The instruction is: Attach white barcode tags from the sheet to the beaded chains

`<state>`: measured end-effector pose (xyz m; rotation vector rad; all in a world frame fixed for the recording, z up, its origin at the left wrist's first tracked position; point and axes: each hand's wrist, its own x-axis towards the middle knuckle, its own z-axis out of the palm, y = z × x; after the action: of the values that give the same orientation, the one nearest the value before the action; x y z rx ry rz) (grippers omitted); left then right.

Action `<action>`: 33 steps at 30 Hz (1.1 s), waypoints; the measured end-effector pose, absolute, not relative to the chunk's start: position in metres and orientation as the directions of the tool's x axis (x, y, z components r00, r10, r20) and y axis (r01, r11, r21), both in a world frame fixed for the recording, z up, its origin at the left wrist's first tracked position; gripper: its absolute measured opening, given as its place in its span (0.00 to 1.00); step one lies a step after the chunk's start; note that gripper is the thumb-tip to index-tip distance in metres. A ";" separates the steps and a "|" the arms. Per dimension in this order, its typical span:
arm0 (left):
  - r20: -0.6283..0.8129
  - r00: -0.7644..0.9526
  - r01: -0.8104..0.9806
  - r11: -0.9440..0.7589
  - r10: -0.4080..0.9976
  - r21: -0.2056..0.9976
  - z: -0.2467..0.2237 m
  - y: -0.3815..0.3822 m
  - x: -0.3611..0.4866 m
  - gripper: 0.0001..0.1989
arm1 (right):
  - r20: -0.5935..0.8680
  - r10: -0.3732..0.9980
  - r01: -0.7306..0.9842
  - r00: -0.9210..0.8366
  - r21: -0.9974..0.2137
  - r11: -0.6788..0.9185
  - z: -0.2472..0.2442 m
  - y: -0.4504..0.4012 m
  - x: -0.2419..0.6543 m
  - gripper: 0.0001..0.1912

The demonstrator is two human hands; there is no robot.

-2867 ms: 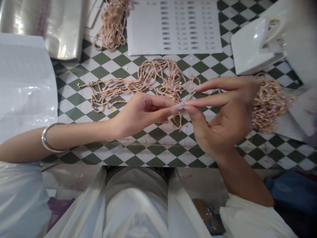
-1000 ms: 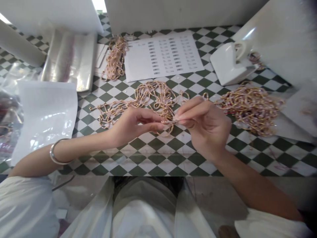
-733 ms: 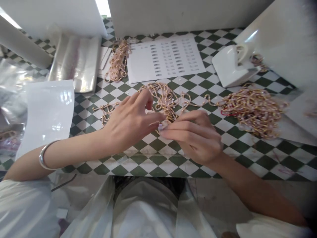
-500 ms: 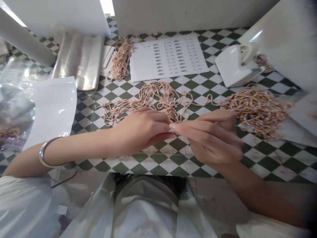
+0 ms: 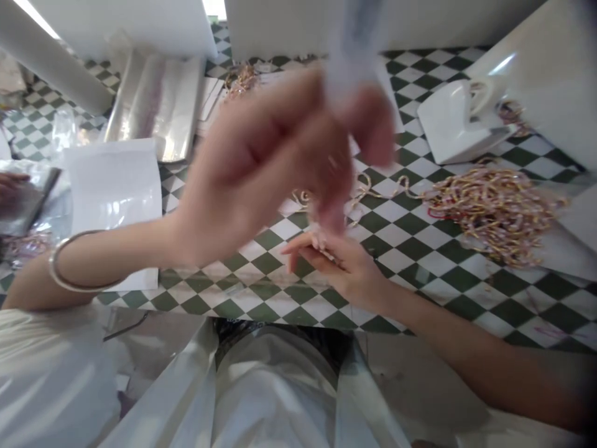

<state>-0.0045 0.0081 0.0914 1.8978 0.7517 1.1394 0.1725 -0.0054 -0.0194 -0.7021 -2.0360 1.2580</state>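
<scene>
The left hand (image 5: 280, 143) is hovering above the middle of the table (image 5: 261, 292), blurring close to the camera. A whitish strip (image 5: 357, 56) is standing at its fingers; the blur is hiding whether they are gripping it. A silver bangle (image 5: 56, 267) is circling that wrist. The right hand (image 5: 347, 267) is staying low nearer the table's near edge, its fingers curling around a small pale piece (image 5: 319, 241), too small to make out.

Beyond it, a loose beaded strand (image 5: 366, 186) is winding toward the right edge, reaching a big tangled pile of pink and gold strands (image 5: 497, 211). A smaller beaded bundle (image 5: 240, 84) is lying toward the far edge, partly hiding behind the left hand. In the far right part, a white dispenser (image 5: 450, 124) is sitting. Toward the far left corner, clear plastic sleeves (image 5: 153, 102) are lying flat, with a white sheet (image 5: 112, 168) resting nearer. By the left edge, another person's hand (image 5: 12, 178) is showing beside clear plastic.
</scene>
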 end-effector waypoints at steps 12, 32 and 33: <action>-0.030 -0.088 0.651 0.080 0.996 0.755 0.045 0.184 -0.126 0.15 | -0.291 0.411 0.329 -0.864 -0.944 0.022 -0.006 0.000 0.178 0.16; 0.021 -0.214 0.976 0.215 0.977 -0.032 0.009 -0.110 -0.215 0.31 | -0.192 0.471 0.354 -0.861 -0.890 0.286 -0.011 0.001 0.176 0.15; -0.066 -0.093 0.995 0.095 0.993 0.029 -0.004 -0.140 -0.228 0.32 | -0.187 0.483 0.354 -0.855 -0.892 0.281 -0.012 0.002 0.176 0.15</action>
<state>-0.2277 -0.1400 -0.0040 2.0681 2.2724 -0.0353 0.1764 0.0022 -0.0121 -0.7939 -2.4165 1.6321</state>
